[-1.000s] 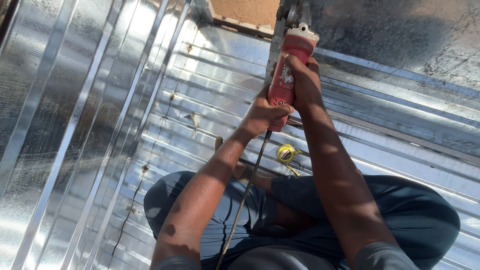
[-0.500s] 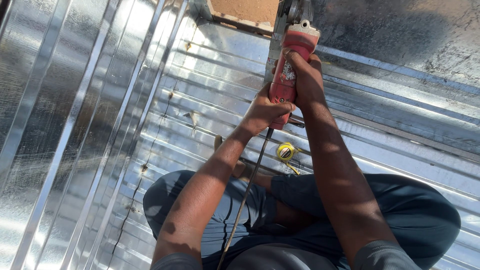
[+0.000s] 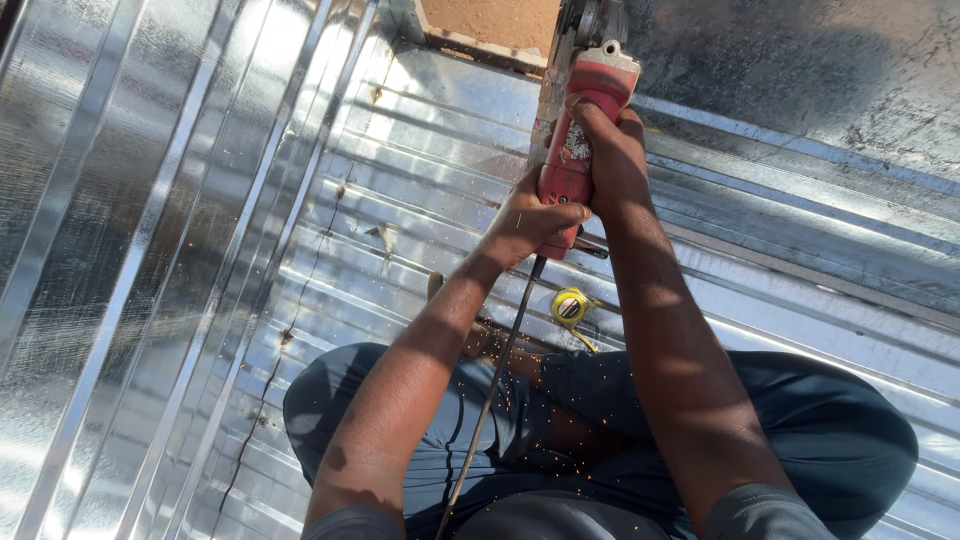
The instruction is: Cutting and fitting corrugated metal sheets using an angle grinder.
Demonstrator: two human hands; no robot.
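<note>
Both hands are on one red grinder (image 3: 580, 130): the left hand (image 3: 530, 222) wraps the rear of its body, the right hand (image 3: 608, 150) grips further up near the head, both closed tight around it. The grinder points away from the person, up against the corrugated metal sheets (image 3: 200, 250). One cord (image 3: 495, 370) trails back over the lap. One yellow tape measure (image 3: 570, 308) lies just past the knees. Tiny sparks scattered around.
</note>
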